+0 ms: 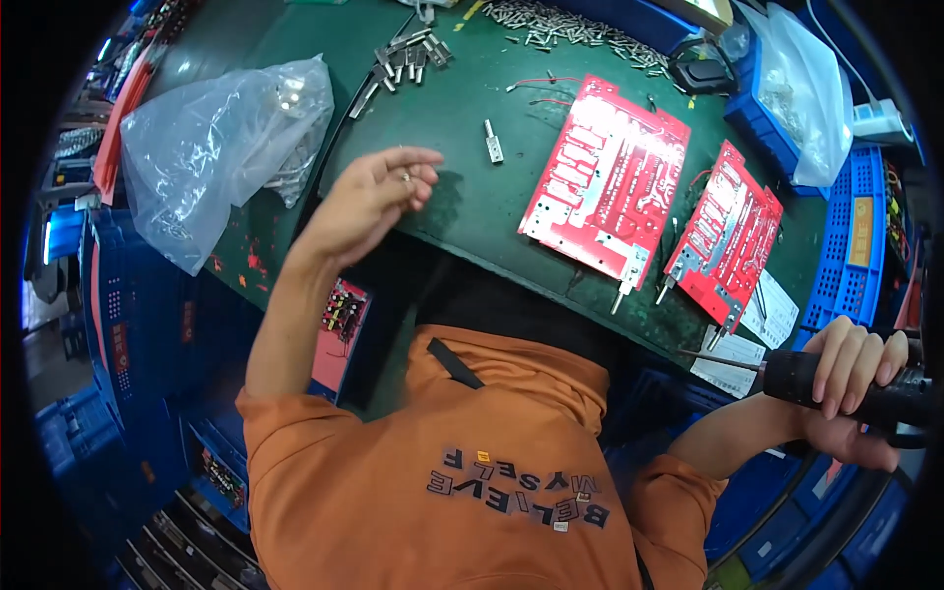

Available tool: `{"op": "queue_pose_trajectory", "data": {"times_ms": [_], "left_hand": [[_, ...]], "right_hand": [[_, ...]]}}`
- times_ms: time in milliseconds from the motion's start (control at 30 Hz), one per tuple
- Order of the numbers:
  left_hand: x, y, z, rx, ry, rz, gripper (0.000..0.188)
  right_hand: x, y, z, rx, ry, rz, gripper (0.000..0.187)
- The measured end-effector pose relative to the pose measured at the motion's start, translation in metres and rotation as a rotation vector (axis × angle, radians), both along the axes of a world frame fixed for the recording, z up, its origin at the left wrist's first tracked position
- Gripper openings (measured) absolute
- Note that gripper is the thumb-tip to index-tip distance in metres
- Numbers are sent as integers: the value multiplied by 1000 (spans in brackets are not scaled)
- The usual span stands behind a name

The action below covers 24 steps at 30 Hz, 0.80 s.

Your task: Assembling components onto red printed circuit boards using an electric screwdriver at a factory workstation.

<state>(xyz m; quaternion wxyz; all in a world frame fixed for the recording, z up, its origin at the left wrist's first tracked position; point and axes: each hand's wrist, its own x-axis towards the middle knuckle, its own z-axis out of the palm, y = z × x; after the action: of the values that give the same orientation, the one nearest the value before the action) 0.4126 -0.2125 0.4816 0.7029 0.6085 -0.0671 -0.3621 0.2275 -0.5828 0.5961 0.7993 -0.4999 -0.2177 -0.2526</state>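
My left hand [379, 192] is raised over the near edge of the green table, forefinger stretched out and the other fingers curled. A small shiny metal piece [405, 178] shows at its fingers, too small to name. Off to the right, my right hand [854, 379] is wrapped round a black power screwdriver [793, 377], its long thin bit [723, 360] pointing left. Between the hands lie two red circuit boards, a larger one [629, 197] and a smaller one [739, 236], with metal shafts jutting from their near edges. A single metal shaft piece [493, 143] rests beyond my left hand.
More metal shaft parts [408, 59] lie at the back, near a heap of small metal pins [580, 29]. A clear plastic bag [221, 147] covers the table's left. Blue bins [777, 108] line the right side. Paper slips [733, 356] lie by the smaller board.
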Motion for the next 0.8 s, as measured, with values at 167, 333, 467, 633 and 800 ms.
{"op": "queue_pose_trajectory", "data": {"times_ms": [167,333,467,633,800], "left_hand": [[-61,-26,-5,-163,-16,47,40],[-112,-64,-14,-298,125,-12,30],[-137,-77,-23,-245,254,-49,22],[-148,-72,-36,-98,270,-54,24],[-149,-71,-36,-203,171,-40,32]], "right_hand": [[13,12,3,17,-17,-18,60],[20,29,29,-61,100,83,60],[23,45,32,-48,65,116,63],[29,60,9,134,-76,173,62],[31,63,6,135,-80,216,62]]}}
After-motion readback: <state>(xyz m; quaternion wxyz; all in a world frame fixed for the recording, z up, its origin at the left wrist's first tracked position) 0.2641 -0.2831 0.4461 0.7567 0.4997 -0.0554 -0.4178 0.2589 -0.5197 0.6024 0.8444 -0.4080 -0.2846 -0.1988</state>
